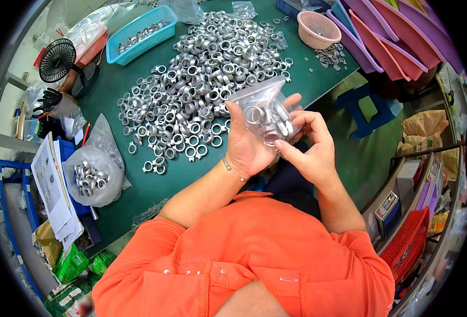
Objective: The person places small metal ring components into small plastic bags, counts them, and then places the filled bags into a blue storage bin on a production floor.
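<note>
— Head view first: what do the hands hold?

— The left hand (246, 145) grips a small clear plastic bag (265, 108) from the side, fingers closed around it, thumb across its front. Inside the bag lie several silver metal rings (260, 120). The bag sits above the near edge of the green tabletop (133, 190), in front of the person's chest.

— And the right hand?

— The right hand (310, 145) is curled against the bag's right side, its fingers pinched together on the plastic near the bottom corner. Both hands touch the bag, and the two hands nearly meet below it.

— What lies around them?

— Just beyond the left hand spreads a large heap of silver rings (202, 74) across the tabletop, with loose ones scattered at its near edge. Farther back stands a turquoise tray (141, 37) with more rings in it. A pink round basket (318, 27) stands at the far right, a small cluster of rings beside it, next to stacked purple and pink trays (386, 31).

— And to the left?

— A larger clear bag of rings (91, 177) rests near the tabletop's left edge, beside a stack of papers (56, 190). A small black fan (57, 59) stands at the far left corner. The person wears an orange shirt (244, 259).
</note>
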A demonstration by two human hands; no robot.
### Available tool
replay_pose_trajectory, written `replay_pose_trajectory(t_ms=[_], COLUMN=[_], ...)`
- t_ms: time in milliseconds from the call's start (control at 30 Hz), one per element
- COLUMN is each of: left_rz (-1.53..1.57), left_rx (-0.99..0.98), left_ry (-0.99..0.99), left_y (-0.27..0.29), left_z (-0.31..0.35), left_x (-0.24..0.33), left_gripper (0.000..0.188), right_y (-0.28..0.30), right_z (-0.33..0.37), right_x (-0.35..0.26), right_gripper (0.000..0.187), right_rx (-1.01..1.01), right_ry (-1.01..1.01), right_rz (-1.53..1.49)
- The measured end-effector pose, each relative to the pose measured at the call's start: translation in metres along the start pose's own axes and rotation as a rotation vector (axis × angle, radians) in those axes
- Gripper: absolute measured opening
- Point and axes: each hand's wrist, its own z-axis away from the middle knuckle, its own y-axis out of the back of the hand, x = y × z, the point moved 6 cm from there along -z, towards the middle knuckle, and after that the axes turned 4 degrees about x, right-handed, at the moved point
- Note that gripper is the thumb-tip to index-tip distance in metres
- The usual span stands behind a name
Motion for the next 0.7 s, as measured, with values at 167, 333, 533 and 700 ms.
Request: replay_pose_trajectory(t_ms=[167,333,533,700], left_rz=[0.047,0.034,-0.053,-0.102], left_rx=[0.001,0.022,0.044,0.046], left_ry=[0.017,0.004,-0.056,-0.079], left_y=[0.003,0.008,0.008,0.007], left_z=[0.001,0.003,0.004,0.003], left_x=[0.002,0.003,0.007,0.007], left_gripper=[0.102,0.102,0.102,0.103], right_y=[-0.001,-0.004,-0.008,-0.009], right_z=[0.000,0.001,0.003,0.005], right_x=[0.011,0.014,0.018,0.019], right_gripper=[0.039,0.040,0.041,0.042], right_rx=[-0.015,-0.033,-0.054,-0.028], right_ry=[-0.100,-0.134,-0.154,-0.121], right_rz=[-0.097,-0.168,-0.280,-0.355])
